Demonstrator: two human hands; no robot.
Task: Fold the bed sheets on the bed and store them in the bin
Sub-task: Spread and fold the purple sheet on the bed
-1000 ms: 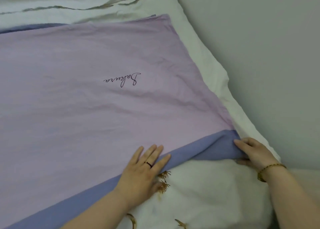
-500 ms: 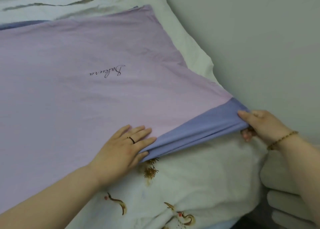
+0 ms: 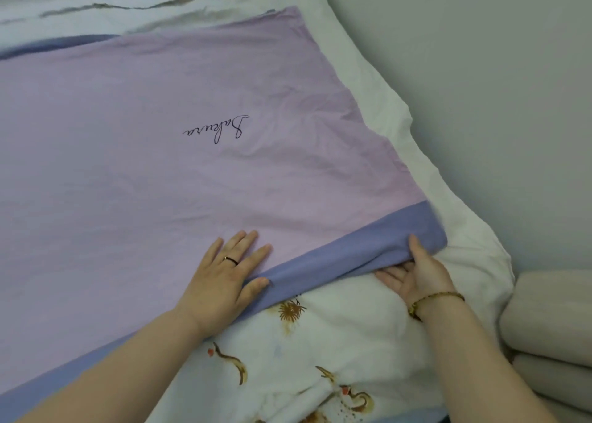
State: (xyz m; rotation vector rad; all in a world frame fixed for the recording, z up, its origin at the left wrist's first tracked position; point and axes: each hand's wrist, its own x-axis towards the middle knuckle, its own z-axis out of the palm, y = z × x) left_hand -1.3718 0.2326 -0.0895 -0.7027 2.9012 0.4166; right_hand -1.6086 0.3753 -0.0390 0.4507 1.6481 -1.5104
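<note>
**Spread lilac cotton bed sheet [image 3: 160, 182], near edge held**

The sheet, with dark script lettering, lies flat on the bed over white bedding [image 3: 400, 140] beside the grey wall [image 3: 480, 86]. The left hand [image 3: 224, 275] presses on it, fingers straight and spread, thumb at the blue-violet border band [image 3: 336, 262]. The right hand [image 3: 416, 272] pinches that band near its right corner, thumb on top, fingers underneath. A white quilt with brown floral print [image 3: 304, 352] lies bunched, touching the band's near edge.
</note>
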